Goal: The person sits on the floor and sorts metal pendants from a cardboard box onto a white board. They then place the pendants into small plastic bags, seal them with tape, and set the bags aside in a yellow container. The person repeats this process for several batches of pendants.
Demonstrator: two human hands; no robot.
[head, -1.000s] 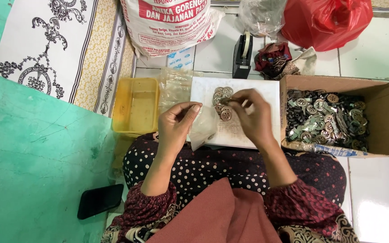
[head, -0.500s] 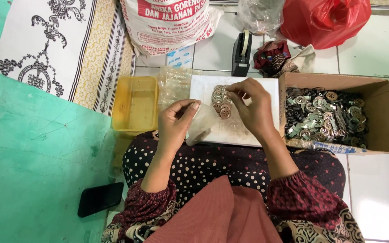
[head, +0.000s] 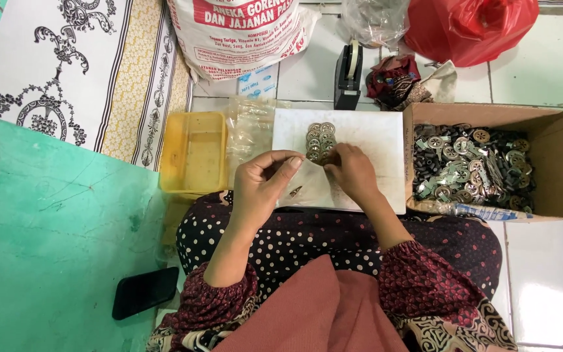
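My left hand (head: 263,189) sits in the middle of the frame, wrist bent, fingers curled in, with thumb and forefinger pinched on the edge of a small clear plastic bag (head: 306,186). The bag hangs slack between my two hands, over the near edge of the white board (head: 376,140) that lies across my lap. My right hand (head: 352,173) lies just right of it, knuckles up, fingers bunched and pointing toward the upper left, their tips at the cluster of round metal pieces (head: 319,141) lying on the board; I cannot tell whether it has hold of one. Both forearms run down toward the lower edge of the frame, sleeves pushed to the elbow.

Right of the board stands a cardboard box (head: 558,163) full of the same metal parts. Left of it is a yellow plastic tub (head: 193,153). A black tape dispenser (head: 348,75) stands above the board, and a dark phone (head: 144,291) lies on the green mat (head: 47,248) at lower left.
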